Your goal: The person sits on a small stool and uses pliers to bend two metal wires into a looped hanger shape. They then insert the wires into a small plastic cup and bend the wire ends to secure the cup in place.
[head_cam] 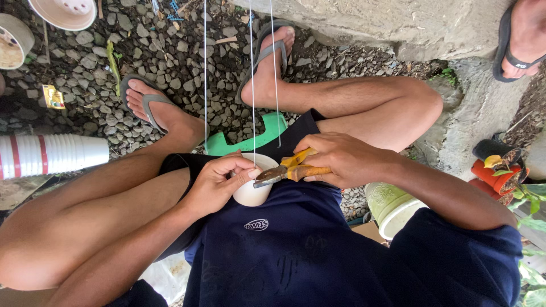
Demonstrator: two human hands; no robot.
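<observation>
My left hand [219, 183] grips a small white plastic pot [252, 193] held over my lap, thumb and fingers on its rim. In my right hand [348, 159] is a pair of yellow-handled pliers [287, 169], whose jaws point left at the pot's rim. Three thin white strings [252, 85] run from the pot area straight up out of view. I sit on a low green stool [250, 139], with my knees spread and my feet in grey flip-flops on gravel.
A stack of white pots with red bands [51, 154] lies at the left, and two loose pots [63, 11] sit at the top left. A pale green pot [392, 206] stands by my right side. Red potted plants [503, 173] and another person's sandalled foot [523, 37] are at the right, on concrete.
</observation>
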